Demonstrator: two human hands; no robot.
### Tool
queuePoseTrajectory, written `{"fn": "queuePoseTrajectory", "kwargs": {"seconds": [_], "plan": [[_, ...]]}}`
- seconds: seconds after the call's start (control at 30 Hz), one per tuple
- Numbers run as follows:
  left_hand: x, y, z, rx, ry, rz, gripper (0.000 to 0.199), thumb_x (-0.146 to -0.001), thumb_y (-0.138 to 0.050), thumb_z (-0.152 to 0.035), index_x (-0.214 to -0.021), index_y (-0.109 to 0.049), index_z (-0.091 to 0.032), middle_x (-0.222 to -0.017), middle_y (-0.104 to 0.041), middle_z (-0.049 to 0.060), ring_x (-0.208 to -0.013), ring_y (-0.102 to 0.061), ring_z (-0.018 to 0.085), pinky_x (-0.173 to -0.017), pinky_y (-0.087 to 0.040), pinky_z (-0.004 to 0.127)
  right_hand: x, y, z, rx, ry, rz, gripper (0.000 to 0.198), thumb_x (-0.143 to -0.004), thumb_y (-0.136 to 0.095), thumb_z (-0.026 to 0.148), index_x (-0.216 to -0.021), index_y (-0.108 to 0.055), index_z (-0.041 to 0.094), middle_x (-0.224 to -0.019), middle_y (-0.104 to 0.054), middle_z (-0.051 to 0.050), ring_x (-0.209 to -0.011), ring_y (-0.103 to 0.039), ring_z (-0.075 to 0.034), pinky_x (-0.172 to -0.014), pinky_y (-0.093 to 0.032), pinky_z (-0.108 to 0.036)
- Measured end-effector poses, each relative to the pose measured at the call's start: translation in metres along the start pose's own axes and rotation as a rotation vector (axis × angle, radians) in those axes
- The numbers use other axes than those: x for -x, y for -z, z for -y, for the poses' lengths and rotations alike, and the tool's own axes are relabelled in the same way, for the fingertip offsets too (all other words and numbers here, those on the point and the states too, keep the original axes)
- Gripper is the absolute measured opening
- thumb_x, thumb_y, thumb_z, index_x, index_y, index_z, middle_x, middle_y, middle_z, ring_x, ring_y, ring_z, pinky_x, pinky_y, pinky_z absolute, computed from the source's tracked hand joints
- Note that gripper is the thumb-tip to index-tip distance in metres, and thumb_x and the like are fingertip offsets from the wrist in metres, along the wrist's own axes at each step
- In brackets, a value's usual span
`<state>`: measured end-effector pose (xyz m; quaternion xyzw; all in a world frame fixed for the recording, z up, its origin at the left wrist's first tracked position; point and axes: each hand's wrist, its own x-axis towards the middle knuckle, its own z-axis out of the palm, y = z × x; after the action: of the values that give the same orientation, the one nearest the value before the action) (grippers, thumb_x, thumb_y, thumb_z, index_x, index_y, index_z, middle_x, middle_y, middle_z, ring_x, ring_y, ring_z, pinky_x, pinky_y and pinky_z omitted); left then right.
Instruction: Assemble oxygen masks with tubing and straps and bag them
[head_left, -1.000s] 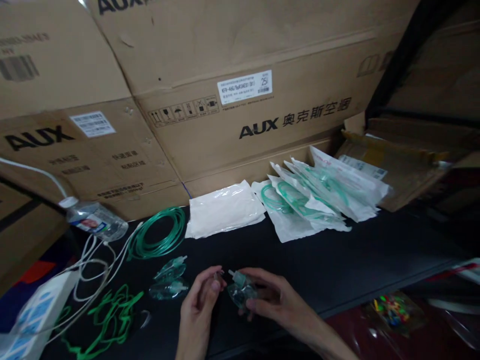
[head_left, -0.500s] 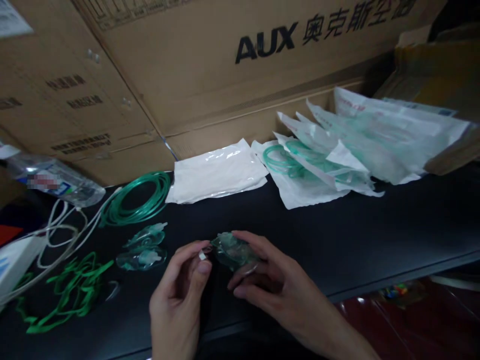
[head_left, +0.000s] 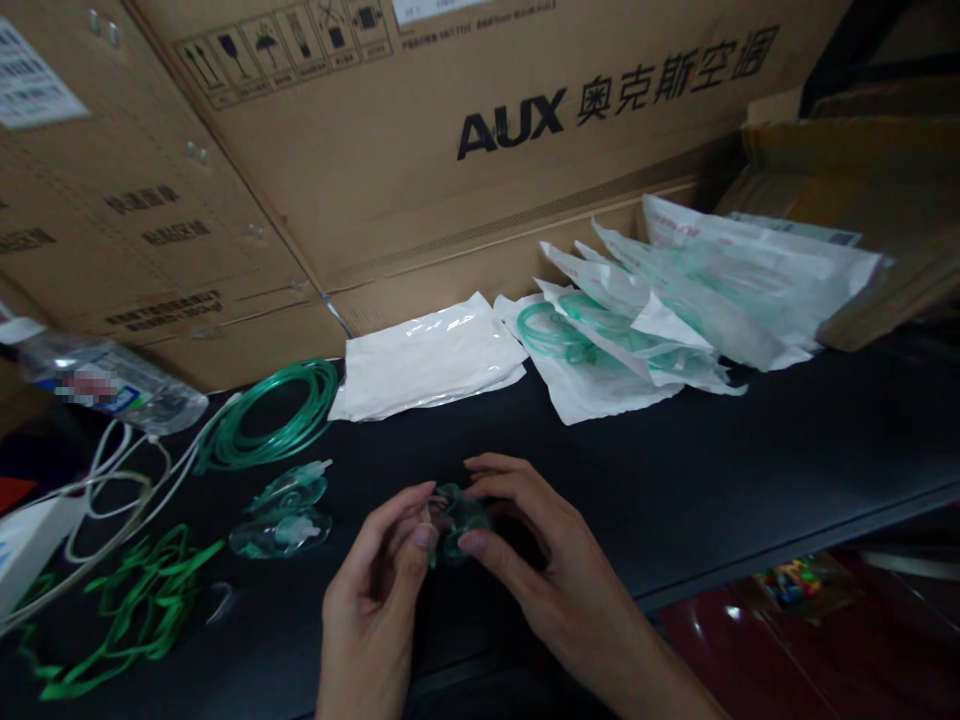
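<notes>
A clear green oxygen mask (head_left: 459,515) is held between both hands above the dark table. My left hand (head_left: 379,580) pinches at its left edge, thumb and forefinger closed; a small pale piece shows by that thumb, too blurred to name. My right hand (head_left: 551,565) grips the mask's right side with the thumb in front and fingers curled behind. Left of my hands lie two more clear green masks (head_left: 281,537), one behind the other. Farther left is a tangle of green elastic straps (head_left: 150,590), with a small thin curved piece (head_left: 220,603) beside it.
Coiled green tubing (head_left: 274,415) lies behind the masks. White flat packets (head_left: 431,360) and several pouches with green tubing (head_left: 705,280) stand along the back, before large cardboard boxes (head_left: 420,210). At left are a plastic bottle (head_left: 112,385), white cables (head_left: 97,480) and a white box (head_left: 34,540).
My hands have come closer together, and the mask has shifted left against my left fingers. The camera view has tilted slightly upward and to the right.
</notes>
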<state>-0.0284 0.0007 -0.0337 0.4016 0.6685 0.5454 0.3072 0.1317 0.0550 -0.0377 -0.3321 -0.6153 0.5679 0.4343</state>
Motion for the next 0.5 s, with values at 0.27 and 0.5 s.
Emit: {"fn": "queuePoseTrajectory", "kwargs": {"seconds": [0.27, 0.5], "plan": [[-0.005, 0.005, 0.012, 0.168, 0.069, -0.193, 0.05, -0.079, -0.081, -0.059, -0.113, -0.079, -0.022, -0.107, -0.081, 0.006, -0.097, -0.076, 0.019, -0.083, -0.06, 0.02, -0.001, 0.001, 0.009, -0.126, -0.23, 0.094, 0.019, -0.101, -0.061, 0.043, -0.105, -0.061, 0.024, -0.086, -0.067, 0.002, -0.075, -0.06, -0.013, -0.067, -0.045, -0.025], [-0.004, 0.006, 0.002, 0.163, 0.063, -0.002, 0.033, -0.078, -0.085, -0.05, -0.1, -0.083, -0.025, -0.1, -0.081, 0.005, -0.091, -0.077, 0.02, -0.081, -0.062, 0.021, -0.005, 0.004, 0.011, -0.023, -0.293, 0.188, 0.014, -0.091, -0.071, 0.033, -0.099, -0.073, 0.022, -0.081, -0.066, 0.002, -0.073, -0.056, -0.014, -0.065, -0.042, -0.025]]}}
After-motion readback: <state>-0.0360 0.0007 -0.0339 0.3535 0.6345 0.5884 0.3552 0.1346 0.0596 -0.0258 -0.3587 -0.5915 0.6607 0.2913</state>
